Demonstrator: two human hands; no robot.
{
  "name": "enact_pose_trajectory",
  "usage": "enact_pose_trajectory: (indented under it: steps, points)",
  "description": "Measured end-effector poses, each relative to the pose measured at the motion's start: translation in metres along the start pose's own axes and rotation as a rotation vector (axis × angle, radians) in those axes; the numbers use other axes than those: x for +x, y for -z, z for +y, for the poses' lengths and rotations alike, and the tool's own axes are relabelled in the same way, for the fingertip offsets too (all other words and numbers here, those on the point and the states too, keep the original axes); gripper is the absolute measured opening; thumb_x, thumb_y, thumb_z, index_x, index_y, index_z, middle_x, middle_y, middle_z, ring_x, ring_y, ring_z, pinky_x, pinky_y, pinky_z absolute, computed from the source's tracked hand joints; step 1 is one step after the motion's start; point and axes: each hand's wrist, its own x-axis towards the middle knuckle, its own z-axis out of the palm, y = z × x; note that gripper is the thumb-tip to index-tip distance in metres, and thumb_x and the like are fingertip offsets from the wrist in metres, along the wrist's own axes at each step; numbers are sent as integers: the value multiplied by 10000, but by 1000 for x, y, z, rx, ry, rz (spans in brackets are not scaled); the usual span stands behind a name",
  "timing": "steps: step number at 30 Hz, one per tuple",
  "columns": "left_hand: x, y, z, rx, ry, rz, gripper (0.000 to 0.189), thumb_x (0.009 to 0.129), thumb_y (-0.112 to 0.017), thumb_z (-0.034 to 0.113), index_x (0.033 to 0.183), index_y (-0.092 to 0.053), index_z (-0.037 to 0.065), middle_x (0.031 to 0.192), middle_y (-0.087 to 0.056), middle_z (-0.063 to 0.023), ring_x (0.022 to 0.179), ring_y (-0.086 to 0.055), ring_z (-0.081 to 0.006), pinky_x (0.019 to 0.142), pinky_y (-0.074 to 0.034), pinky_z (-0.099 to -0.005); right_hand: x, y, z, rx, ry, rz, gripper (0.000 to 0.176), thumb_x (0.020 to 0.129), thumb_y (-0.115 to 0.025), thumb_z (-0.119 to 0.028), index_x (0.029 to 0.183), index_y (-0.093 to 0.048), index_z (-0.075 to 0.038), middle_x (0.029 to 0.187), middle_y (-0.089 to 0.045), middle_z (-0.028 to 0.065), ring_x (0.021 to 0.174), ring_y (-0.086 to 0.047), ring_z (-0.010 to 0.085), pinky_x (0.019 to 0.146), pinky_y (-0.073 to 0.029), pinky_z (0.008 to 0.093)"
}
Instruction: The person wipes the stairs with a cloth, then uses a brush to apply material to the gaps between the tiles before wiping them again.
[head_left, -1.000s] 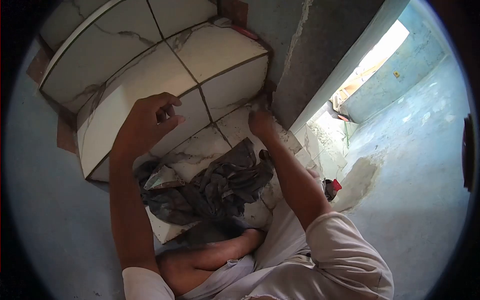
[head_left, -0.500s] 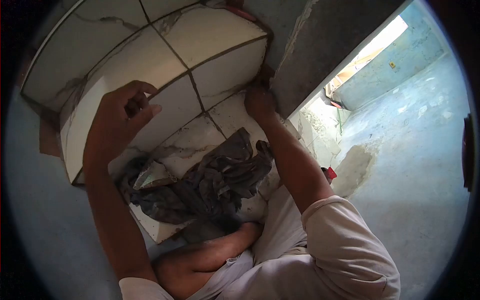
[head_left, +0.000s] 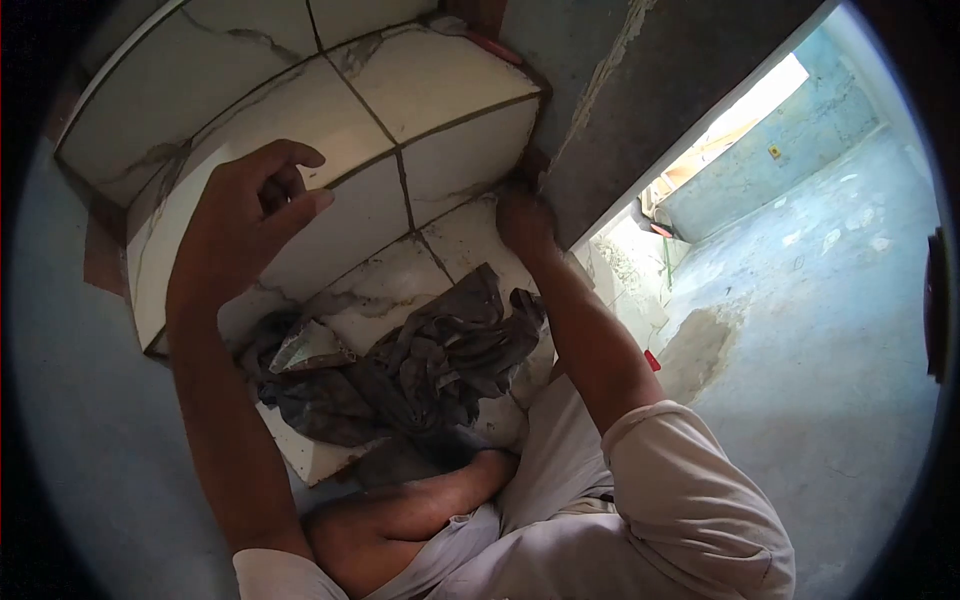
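Observation:
My left hand (head_left: 245,215) hovers over the tiled step (head_left: 290,130), its fingers curled and the thumb apart from the index finger, with nothing visible between them. At the right end of the step, where it meets the dark wall, my right hand (head_left: 525,222) is down low in shadow. Its fingers are bent and darkened, and whatever they hold is hidden. Below the hands a crumpled dark cloth (head_left: 430,365) lies on the lower tiles, with a broken tile piece (head_left: 308,348) on its left part.
A dark wall edge (head_left: 640,110) stands at the right, beside an opening onto a bright room with a blue wall (head_left: 830,220). Pale rubble (head_left: 625,265) lies near that opening. A red object (head_left: 495,48) rests on the step's far right.
The view has shifted slightly. My left hand stays curled above the step, and my right hand remains low in the corner.

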Motion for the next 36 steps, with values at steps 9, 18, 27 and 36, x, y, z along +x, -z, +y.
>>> enact_pose_trajectory:
  steps: [9,18,27,36]
  points:
    - [0,0,-3,-32,-27,24,285,804,-700,151,1031,-617,1,676,-519,-4,575,-437,-63,536,-375,-234,3,-5,1,49,-13,-252,279,841,-528,-163,1047,-632,-6,933,-647,187,819,-661,331,667,-545,459]
    - [-2,5,3,-25,10,24,291,808,-699,145,1047,-612,3,690,-515,-1,605,-457,-65,559,-391,-236,11,-24,13,101,3,-105,265,827,-533,-163,1005,-627,9,861,-660,197,787,-673,327,677,-546,450]
    - [-4,12,7,29,23,14,282,819,-667,140,1071,-604,31,731,-519,16,661,-505,-62,618,-412,-236,7,-1,7,175,-140,-18,266,802,-557,-142,1001,-558,34,773,-622,189,654,-637,335,556,-512,462]
    - [-6,15,4,27,53,36,267,818,-666,121,1062,-610,27,723,-517,22,653,-497,-60,609,-409,-234,12,-28,19,25,54,-155,205,766,-563,-106,922,-607,20,803,-620,178,693,-637,316,582,-510,445]
